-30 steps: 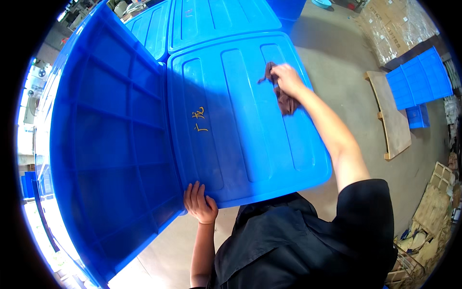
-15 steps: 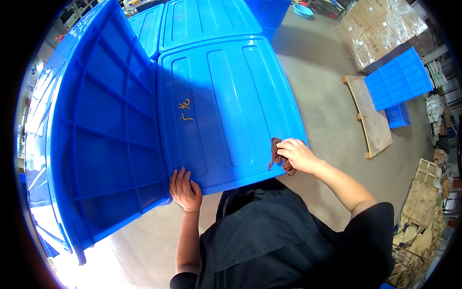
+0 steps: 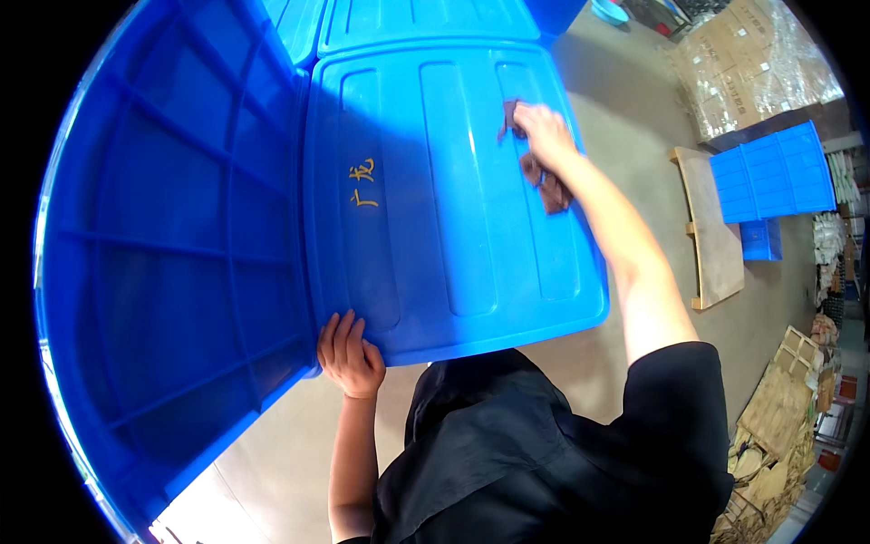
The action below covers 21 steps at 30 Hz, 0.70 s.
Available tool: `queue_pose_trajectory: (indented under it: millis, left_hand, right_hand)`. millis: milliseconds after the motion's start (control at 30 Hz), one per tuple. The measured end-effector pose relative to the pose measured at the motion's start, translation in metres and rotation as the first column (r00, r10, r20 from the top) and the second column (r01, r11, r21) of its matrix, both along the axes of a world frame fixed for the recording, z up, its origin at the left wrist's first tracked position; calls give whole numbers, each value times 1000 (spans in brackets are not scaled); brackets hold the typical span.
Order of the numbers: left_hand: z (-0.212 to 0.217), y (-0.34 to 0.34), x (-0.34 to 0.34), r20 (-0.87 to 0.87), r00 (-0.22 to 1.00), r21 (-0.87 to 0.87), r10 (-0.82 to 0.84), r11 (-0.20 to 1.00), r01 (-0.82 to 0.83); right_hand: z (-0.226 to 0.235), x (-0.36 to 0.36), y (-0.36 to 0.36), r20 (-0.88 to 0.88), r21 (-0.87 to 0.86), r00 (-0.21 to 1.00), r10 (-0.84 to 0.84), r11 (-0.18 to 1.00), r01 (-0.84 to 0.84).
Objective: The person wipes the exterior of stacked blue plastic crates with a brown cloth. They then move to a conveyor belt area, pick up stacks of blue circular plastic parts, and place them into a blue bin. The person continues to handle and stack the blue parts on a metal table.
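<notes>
A large blue plastic lid [image 3: 458, 218] with long raised panels and yellow hand-drawn marks lies flat before me. My right hand [image 3: 547, 138] is closed on a dark brown cloth [image 3: 547, 188], which it presses against the lid's far right part. Loose folds of the cloth stick out on both sides of the fingers. At the near left corner, my left hand [image 3: 352, 355] rests on the lid's edge, fingers stretched out and nothing in them. Left of the lid, touching or nearly touching it, rises a tall ribbed blue plastic panel [image 3: 172, 227], seemingly the side of a big bin.
More blue lids [image 3: 426, 20] lie beyond this one. To the right, a wooden pallet [image 3: 711, 227] stands beside a blue crate [image 3: 775, 172]. Farther back are wrapped cardboard boxes [image 3: 752, 68]. Wooden frames and sacking [image 3: 775, 408] are heaped at the lower right.
My right hand has slid the cloth from the lid's near right corner to its far right part, the arm stretching out. My left hand stays at the near left corner.
</notes>
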<state>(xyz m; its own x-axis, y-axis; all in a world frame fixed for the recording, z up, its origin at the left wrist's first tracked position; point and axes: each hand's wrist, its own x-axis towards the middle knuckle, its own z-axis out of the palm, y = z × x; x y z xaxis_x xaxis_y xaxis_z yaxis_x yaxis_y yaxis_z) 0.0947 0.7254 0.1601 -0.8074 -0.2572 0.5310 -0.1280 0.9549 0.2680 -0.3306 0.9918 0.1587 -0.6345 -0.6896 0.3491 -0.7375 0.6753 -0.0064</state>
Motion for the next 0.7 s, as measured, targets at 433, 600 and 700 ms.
queue_pose_trajectory:
  millis: [433,600,700]
  left_hand:
    - [-1,1,-6,-52,999,9,-5,1000,5]
    - [-4,-1,-4,-87,996,4,-25,1000,25]
    - [-4,-3,-2,-79,997,18,-24,1000,25]
  right_hand:
    - [35,200,66,511,-67,857,-65,991,115]
    - [56,246,85,782,54,607,-142,986,161]
    - [64,250,75,748,246,604,-275,960,132]
